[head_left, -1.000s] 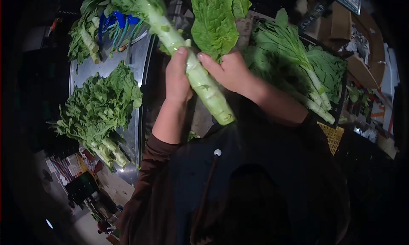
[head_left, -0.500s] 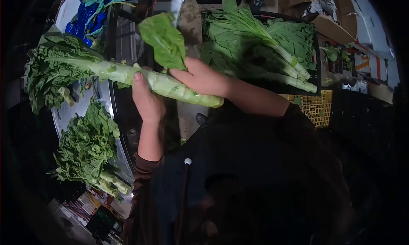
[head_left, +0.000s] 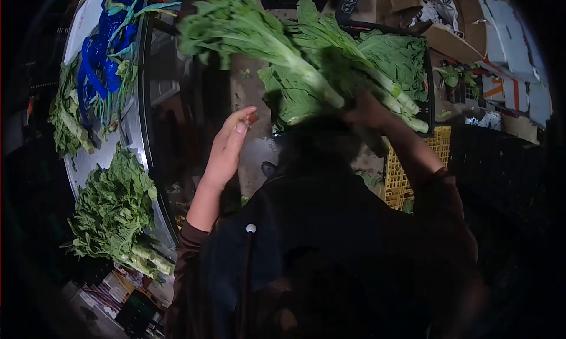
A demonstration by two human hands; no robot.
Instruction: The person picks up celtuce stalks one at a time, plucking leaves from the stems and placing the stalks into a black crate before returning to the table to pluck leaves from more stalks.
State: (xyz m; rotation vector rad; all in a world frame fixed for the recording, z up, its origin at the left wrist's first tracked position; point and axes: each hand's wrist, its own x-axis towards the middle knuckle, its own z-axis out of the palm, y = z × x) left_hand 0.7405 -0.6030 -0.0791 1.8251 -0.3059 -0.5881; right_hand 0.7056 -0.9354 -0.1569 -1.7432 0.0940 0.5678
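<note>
My left hand (head_left: 225, 150) is raised over the dark gap right of the metal table, its fingers loosely bent and apart, holding nothing. A leafy green stalk (head_left: 303, 73) lies slantwise over the left part of the black crate (head_left: 431, 94), leaves to the upper left and pale cut end toward my right hand. In deep shadow beside that end is my right hand (head_left: 367, 110); its fingers are too dark to show whether they grip it. More thick-stemmed stalks (head_left: 383, 79) and broad leaves lie in the crate.
On the metal table (head_left: 127, 135) at left are a leafy bunch (head_left: 121, 203), another stalk (head_left: 73, 124) and blue plastic (head_left: 103, 62) with green ties. A yellow crate (head_left: 400, 174) stands below the black one. An open cardboard box (head_left: 466, 44) is at the upper right.
The long stalk has gone from across both hands at left to over the black crate. My left hand has let go. The loose leaf at my right hand is no longer seen there.
</note>
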